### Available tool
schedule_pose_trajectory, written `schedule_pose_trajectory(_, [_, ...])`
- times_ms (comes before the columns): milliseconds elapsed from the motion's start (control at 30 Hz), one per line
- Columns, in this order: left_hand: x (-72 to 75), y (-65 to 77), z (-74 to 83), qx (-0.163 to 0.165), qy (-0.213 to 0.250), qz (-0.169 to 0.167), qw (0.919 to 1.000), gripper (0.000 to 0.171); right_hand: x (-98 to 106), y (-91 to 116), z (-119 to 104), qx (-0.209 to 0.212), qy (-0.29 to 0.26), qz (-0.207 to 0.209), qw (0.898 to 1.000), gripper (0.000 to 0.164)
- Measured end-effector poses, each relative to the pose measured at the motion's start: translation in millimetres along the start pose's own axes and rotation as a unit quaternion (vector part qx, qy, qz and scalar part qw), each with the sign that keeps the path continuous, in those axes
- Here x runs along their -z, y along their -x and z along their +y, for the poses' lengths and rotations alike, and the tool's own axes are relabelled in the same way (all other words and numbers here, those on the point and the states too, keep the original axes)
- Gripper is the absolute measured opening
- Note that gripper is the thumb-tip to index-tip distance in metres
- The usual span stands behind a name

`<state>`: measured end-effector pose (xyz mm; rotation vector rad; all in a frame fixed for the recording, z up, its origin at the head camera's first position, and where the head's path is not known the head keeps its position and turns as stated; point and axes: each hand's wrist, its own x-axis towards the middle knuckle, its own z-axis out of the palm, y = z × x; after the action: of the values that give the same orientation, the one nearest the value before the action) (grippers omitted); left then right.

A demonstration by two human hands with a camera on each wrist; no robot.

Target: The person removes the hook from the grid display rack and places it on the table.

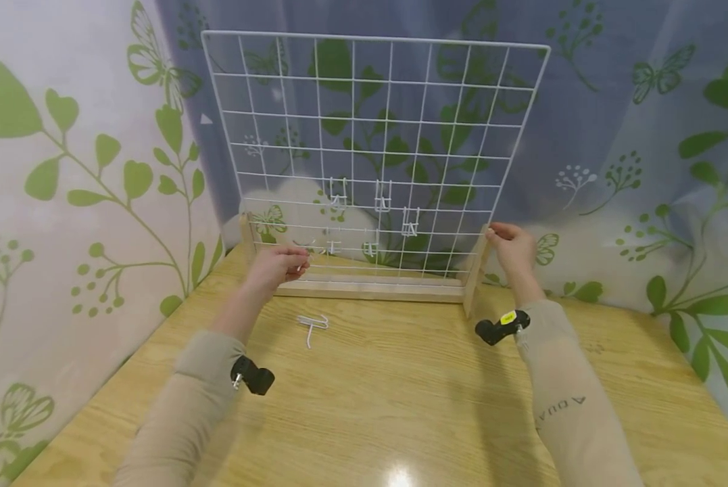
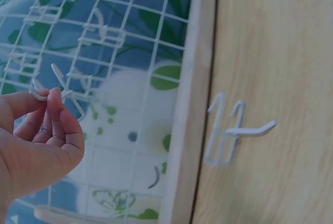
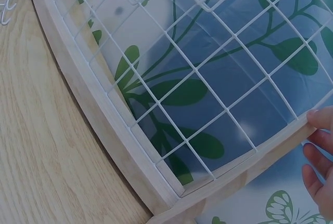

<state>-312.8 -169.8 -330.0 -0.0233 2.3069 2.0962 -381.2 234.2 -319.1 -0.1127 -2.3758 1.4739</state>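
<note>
Feed check, three views. Writing first: the right sleeve (image 1: 589, 439) carries dark letters, apparently "AQUA", slanted and partly lost in a fold. Yellow tag (image 1: 508, 318) on the right wrist camera (image 1: 490, 332); its marks are too small for me to read.

Left hand (image 1: 280, 265): thumb and fingertips together, pinching a white hook (image 2: 65, 94) before the lower left of the grid (image 1: 376, 42). From the head I catch only slivers of that hook; the left wrist view gives me its bent wires. Whether it touches the grid, I cannot tell. Spare hook (image 1: 312, 325) lies on the table (image 1: 400, 392), bodyward and slightly right of the left hand. Several hung hooks (image 1: 409, 224) sit on the grid, right of that hand.

Right hand (image 1: 512, 249): thumb and finger clamped on the upper end of the right post (image 1: 476, 277). The right wrist view adds the corner below this hand, where post meets base (image 1: 370, 292), and just the tips of the spare hook at its margin.

Edges: left of the left hand, the table's side meets the printed cloth (image 1: 84, 169). Widest room: table top bodyward of both hands; the base spans between them.
</note>
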Motion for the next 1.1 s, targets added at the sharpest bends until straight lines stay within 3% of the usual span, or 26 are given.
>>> schedule_pose_trajectory(533, [-39.3, 1.2, -28.3, 0.014, -0.033, -0.014, 0.9993, 0.020, -2, 0, -1, 0.007, 0.004, 0.012, 1.000, 0.034])
schedule_pose_trajectory(833, [-60.7, -0.6, -47.9, 0.010, -0.041, -0.012, 0.9990, 0.023, -1, 0, 0, 0.001, 0.007, 0.009, 1.000, 0.035])
schedule_pose_trajectory(1100, [-75.0, 2.1, -62.2, 0.025, -0.076, -0.013, 0.9967, 0.019, -1, 0, 0, -0.001, 0.008, 0.011, 1.000, 0.036])
